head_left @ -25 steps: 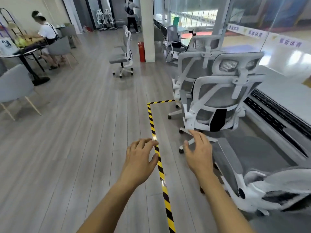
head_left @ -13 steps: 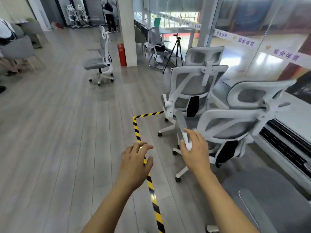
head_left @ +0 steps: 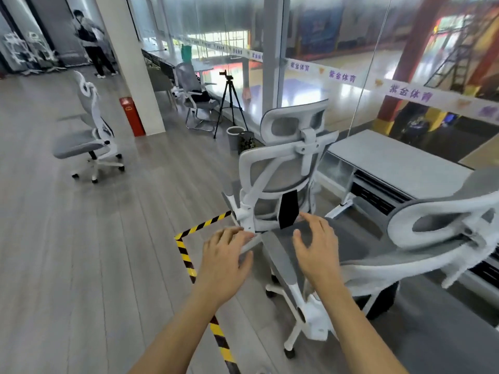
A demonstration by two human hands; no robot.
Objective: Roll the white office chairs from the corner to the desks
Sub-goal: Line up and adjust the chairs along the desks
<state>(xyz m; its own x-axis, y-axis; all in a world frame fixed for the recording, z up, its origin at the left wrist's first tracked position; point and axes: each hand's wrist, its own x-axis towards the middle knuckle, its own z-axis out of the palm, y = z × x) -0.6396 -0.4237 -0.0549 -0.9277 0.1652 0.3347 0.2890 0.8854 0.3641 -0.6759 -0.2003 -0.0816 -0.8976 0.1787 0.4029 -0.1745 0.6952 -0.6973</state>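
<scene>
Planks of grey floor (head_left: 67,252) fill the left of the frame, where a lone chair (head_left: 89,141) stands at upper left beside a red box (head_left: 132,116). Striped tape (head_left: 186,255) turns a corner at centre. The left hand (head_left: 224,263) lies with fingers bent over a pale bar (head_left: 252,243); whether it grips cannot be told. The right hand (head_left: 318,249), fingers spread and holding nothing, is over the seat of the nearest chair (head_left: 445,230) at lower right. A second chair (head_left: 280,171) stands upright just behind it.
</scene>
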